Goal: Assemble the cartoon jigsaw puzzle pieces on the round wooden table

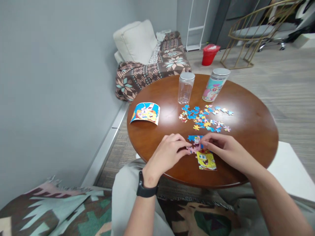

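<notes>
A partly joined jigsaw puzzle lies near the front edge of the round table, with a yellow cartoon face at its lower part and pink and blue pieces above. At its left side, the thumb and index finger of my left hand close on the edge of the pink pieces. My right hand pinches at the upper right edge, its fingers covering part of the blue and pink section. Just beyond both hands, loose jigsaw pieces are spread in a loose pile, mostly blue, pink and yellow.
On the brown table stand a clear jar and a printed canister, both lidded. A curved picture sheet rests at the left. Beyond are a covered sofa, a red bin and a gold-framed chair.
</notes>
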Tool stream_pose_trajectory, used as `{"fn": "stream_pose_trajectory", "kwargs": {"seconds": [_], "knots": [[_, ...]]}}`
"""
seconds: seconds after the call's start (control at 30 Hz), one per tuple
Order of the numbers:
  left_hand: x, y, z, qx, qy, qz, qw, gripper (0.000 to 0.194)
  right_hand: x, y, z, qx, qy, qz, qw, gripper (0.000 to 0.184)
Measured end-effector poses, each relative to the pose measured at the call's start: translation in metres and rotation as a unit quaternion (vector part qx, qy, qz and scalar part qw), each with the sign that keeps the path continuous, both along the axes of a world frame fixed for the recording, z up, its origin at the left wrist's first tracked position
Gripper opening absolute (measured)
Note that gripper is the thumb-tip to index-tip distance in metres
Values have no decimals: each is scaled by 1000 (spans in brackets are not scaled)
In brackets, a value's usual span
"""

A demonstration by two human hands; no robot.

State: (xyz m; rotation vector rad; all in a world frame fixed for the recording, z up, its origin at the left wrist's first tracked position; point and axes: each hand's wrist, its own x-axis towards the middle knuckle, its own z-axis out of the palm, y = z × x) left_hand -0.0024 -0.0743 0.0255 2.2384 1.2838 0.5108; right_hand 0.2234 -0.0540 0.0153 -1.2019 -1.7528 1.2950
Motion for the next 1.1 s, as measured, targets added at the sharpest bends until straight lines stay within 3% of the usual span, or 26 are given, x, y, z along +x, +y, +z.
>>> {"fn": "stream_pose_trajectory", "kwargs": {"seconds": [0.57,0.7,0.8,0.87,1.0,1.1], "knots": [[1,-4,1,2,-4,10,1000,28,3,2,-5,-30,-43,-5,999,46],[-6,-3,4,92,-13,126,988,37,3,2,-5,-39,-32,-8,999,50],[-17,1,-1,159,64,223,960,41,2,1,-5,-43,-30,-10,999,50],[-24,2,-5,144,128,252,948,46,2,1,-4,-44,-28,-5,999,50],[-28,-1,-3,95,204,221,949,45,1,1,-2,-47,-25,7,999,50],[-24,-7,8,63,194,179,962,42,0,0,0,-39,-12,6,999,48]]}}
